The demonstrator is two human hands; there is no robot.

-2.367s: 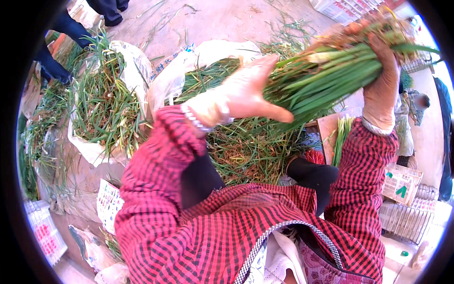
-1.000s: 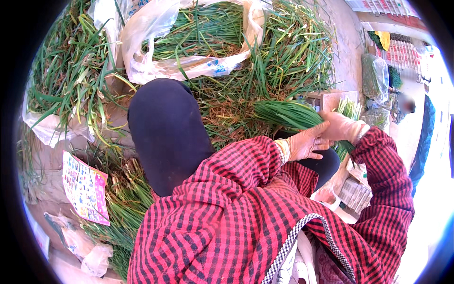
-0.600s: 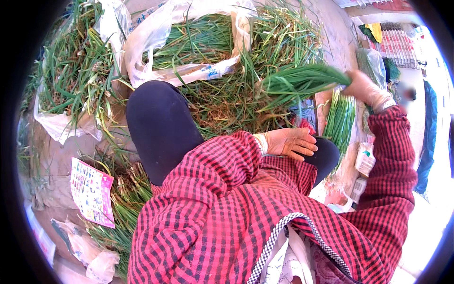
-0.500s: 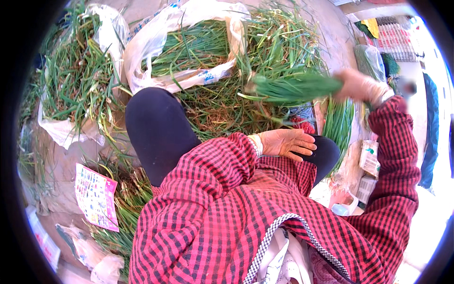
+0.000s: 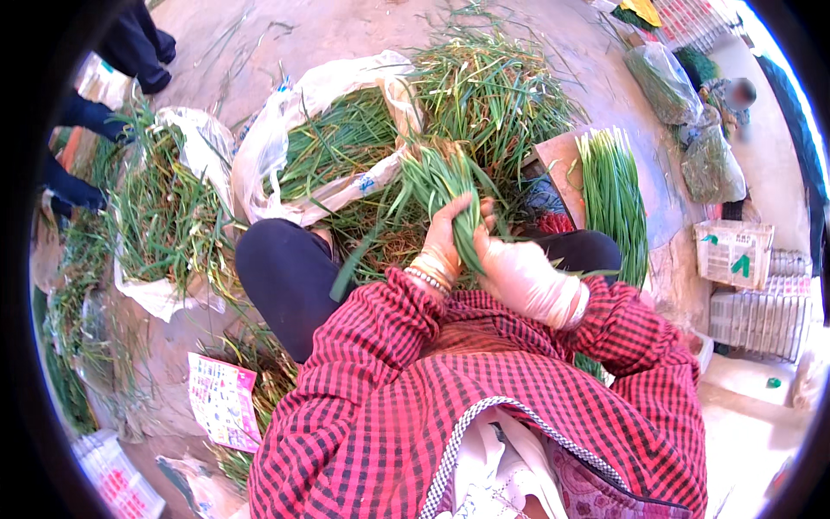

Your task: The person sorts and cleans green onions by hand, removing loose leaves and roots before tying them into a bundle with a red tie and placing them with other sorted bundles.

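Observation:
A bunch of green chives [image 5: 441,180] is held in front of my knees, its pale root ends pointing away from me and its leaves hanging toward my lap. My left hand [image 5: 448,235], with beads at the wrist, is closed round the leaves. Pressed against it from the right, my right hand [image 5: 523,270] in a thin pale glove is also closed on the bunch. Some loose leaves trail to the left. Beyond the bunch lie an open white plastic bag [image 5: 258,180] of chives and a loose chive heap [image 5: 493,99].
A neat stack of chives [image 5: 612,195] lies on a board [image 5: 558,160] at right, beside a red bundle [image 5: 553,223]. Another filled bag [image 5: 143,298] and a printed sheet [image 5: 223,400] are at left. Crates [image 5: 735,253] stand far right. Other people's legs [image 5: 138,48] show at upper left.
My right hand has brought the chives from the far right in to my left hand. My left hand, open before, has closed on them. The view has shifted, showing legs at upper left.

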